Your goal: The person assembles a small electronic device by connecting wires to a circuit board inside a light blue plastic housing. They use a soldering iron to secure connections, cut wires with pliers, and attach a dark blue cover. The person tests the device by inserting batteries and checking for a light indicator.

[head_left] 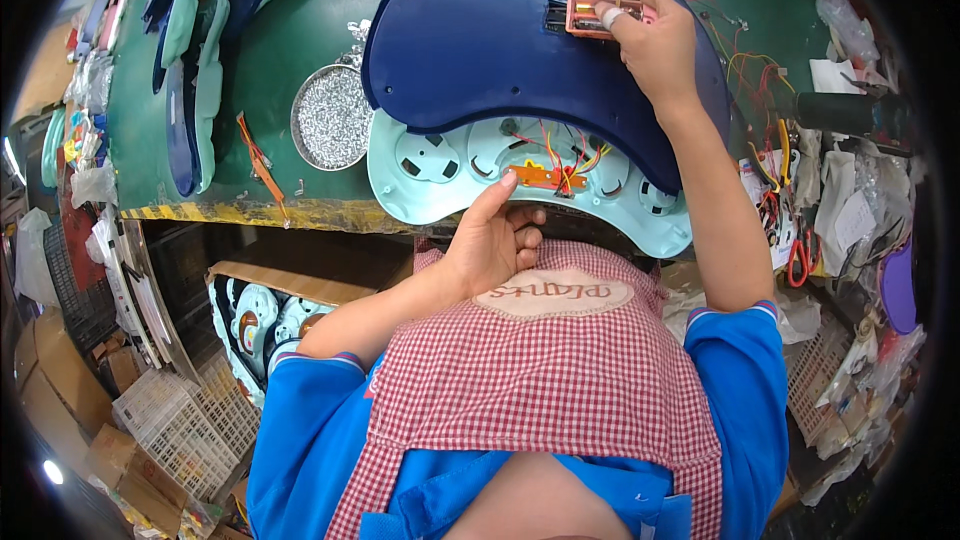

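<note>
My right hand (655,45) is closed on a small reddish-pink battery box (583,17) with batteries showing in it. It holds the box at the dark rectangular compartment (556,16) in the large navy blue kidney-shaped shell (450,50). Partly under that shell, on the near side, lies a light teal shell (400,190) with speaker-like openings. An orange circuit board (545,177) with red, yellow and black wires is in it. My left hand (495,240) is palm up, fingers loosely curled and thumb raised at the board's left end; whether the thumb touches it I cannot tell.
A round dish of small screws (331,118) stands left of the shells, beside a loose orange strip board (262,170). More teal and navy shells (190,90) are stacked farther left. Loose wires, pliers (783,155) and red-handled scissors (800,260) lie right. A carton (300,285) holds teal parts below.
</note>
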Tool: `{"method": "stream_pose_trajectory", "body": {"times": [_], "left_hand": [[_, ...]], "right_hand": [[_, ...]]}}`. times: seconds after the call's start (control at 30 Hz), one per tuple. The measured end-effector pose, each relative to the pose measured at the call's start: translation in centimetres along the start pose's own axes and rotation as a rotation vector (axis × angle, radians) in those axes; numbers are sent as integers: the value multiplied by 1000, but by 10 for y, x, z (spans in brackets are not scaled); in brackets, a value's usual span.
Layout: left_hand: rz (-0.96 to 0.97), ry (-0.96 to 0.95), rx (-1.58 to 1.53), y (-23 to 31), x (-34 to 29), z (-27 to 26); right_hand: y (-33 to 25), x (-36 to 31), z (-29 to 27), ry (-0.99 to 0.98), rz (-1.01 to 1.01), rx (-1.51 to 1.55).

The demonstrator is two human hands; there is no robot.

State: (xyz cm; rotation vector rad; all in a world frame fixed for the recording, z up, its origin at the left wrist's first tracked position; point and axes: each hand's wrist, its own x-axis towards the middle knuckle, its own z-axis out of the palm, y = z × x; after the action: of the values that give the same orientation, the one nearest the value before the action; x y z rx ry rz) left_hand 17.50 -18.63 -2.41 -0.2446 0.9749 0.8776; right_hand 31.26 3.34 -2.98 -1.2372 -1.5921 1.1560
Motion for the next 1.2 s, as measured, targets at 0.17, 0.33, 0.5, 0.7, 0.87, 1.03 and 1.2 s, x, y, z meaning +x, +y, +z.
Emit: {"method": "stream_pose_trajectory", "body": {"times": [0.17, 0.33, 0.5, 0.7, 0.87, 1.03, 1.2], "left_hand": [[-6, 54, 30, 1, 1, 0], [-1, 48, 45, 2, 1, 0], [9, 56, 51, 3, 0, 3], [8, 24, -5, 1, 0, 1], [45, 47, 68, -1, 4, -1], [45, 30, 53, -1, 1, 1], [51, 20, 51, -2, 2, 0]], "right_hand": [[1, -1, -2, -3, 7, -40], [4, 0, 0, -4, 13, -26], [6, -1, 0, 1, -5, -23], [3, -1, -1, -23, 18, -8], [5, 0, -3, -38, 25, -12], [4, -1, -1, -33, 22, -17], [5, -2, 0, -16, 5, -29]]}}
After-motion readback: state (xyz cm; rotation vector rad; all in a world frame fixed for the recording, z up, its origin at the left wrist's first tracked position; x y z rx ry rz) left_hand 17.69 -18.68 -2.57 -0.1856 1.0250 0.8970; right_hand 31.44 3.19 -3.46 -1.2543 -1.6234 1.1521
